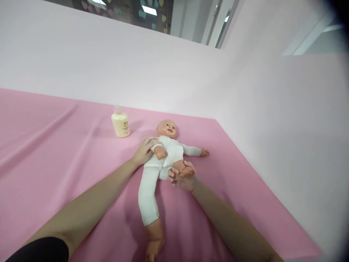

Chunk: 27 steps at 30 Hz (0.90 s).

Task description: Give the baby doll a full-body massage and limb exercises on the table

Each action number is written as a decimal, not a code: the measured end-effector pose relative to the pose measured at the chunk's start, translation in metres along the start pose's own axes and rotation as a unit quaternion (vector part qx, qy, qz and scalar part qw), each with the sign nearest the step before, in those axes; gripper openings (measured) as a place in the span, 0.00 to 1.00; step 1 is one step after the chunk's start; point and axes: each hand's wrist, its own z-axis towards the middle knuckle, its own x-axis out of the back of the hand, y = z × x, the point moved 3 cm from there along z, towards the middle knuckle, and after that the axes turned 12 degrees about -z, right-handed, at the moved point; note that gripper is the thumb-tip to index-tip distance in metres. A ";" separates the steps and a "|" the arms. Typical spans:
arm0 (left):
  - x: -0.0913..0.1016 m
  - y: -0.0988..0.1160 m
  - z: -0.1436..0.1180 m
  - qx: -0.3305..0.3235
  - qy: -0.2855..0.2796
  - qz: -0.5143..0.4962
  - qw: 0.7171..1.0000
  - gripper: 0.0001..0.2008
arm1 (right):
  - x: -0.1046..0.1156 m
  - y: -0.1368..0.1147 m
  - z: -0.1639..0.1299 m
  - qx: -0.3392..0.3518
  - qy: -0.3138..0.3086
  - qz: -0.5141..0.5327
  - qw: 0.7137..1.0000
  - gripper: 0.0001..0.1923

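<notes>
**Pink sheet, doll leg bent up**

Right hand (183,178) wraps the doll's foot (184,169), fingers closed around it. Left hand (144,151) lies flat and open against the doll (163,153), steadying its side. Best to keep that brace firm and grip light. Doll lies near the bench's (54,145) far right corner, lotion bottle (120,124) just beyond.

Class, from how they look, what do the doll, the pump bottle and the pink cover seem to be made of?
Doll: head and bare foot look like smooth moulded plastic or vinyl with a slight sheen; its white suit looks like soft matte fabric. Pump bottle: probably glossy cream plastic. Pink cover: likely thin cloth, given its long creases.
</notes>
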 end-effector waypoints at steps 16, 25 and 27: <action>0.008 -0.055 -0.011 0.207 0.317 -0.250 0.891 0.16 | -0.017 0.028 0.001 -0.120 -0.438 -0.281 0.845 0.24; 0.007 -0.063 -0.016 0.241 0.323 -0.293 0.867 0.20 | -0.008 0.030 0.002 -0.139 -0.438 -0.259 0.849 0.28; 0.008 -0.055 -0.014 0.222 0.301 -0.280 0.884 0.20 | -0.005 0.032 0.002 -0.110 -0.304 -0.230 0.918 0.33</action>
